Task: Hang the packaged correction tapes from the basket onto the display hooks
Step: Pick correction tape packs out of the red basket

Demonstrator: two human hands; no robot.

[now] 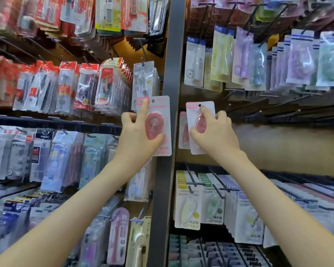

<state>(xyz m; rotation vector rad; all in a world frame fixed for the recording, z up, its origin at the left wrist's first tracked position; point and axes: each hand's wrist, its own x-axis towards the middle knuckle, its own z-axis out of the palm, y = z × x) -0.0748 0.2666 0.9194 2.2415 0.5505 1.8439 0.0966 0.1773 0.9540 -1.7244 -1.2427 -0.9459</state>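
Holding one carded pack apiece, both hands are raised to the display as I watch through the head camera. The left hand (pixel 137 132) pinches a pink correction tape pack (pixel 165 112) between the thumb, laid on the lower front of the blister, and curled fingers behind the card. Its index finger stretches straight up the card's left edge toward the top. This pack stands upright in front of the dark upright post (pixel 170 70) that divides the two bays. The right hand (pixel 215 132) grips a second pink pack (pixel 192 116), fingers curled over the blister and the index fingertip just beside the hang hole at the card's top. I cannot tell whether a hook passes through that hole. Just behind this pack, to its left, a third pink pack (pixel 183 130) shows in the right bay. Farther right on the same row, bare hooks (pixel 274 106) jut out. Below hang yellow packs (pixel 187 207) and green packs (pixel 212 207); the left bay carries red-carded packs (pixel 66 87).
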